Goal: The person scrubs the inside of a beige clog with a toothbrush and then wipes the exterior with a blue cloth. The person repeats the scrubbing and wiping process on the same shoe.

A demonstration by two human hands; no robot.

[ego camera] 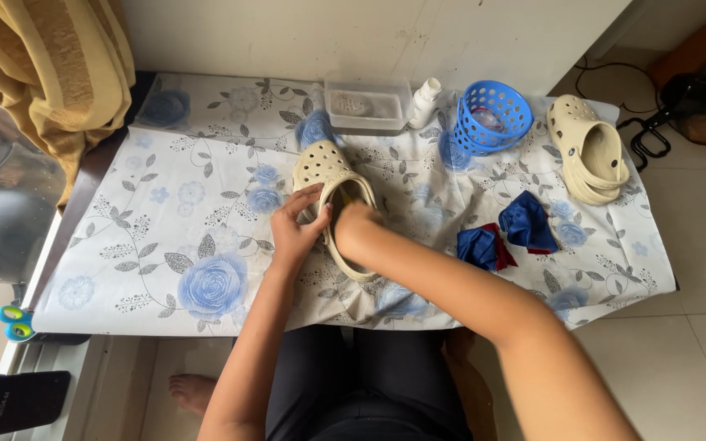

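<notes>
Item: cream clog [330, 175] on worktop [165, 237]. Your left hand [296, 229] grips its rim; right hand [351, 224] is buried inside, grip unseen. Keep it braced, I'd say.

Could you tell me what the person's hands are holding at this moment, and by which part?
The left hand grips the cream clog by the side rim of its opening; the right hand is pushed inside it, fingers hidden.

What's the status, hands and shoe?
Left hand grips the clog's side. Right hand is inside the clog, fingers hidden. Second clog, blue cloths and basket lie apart, nothing in the way.
</notes>
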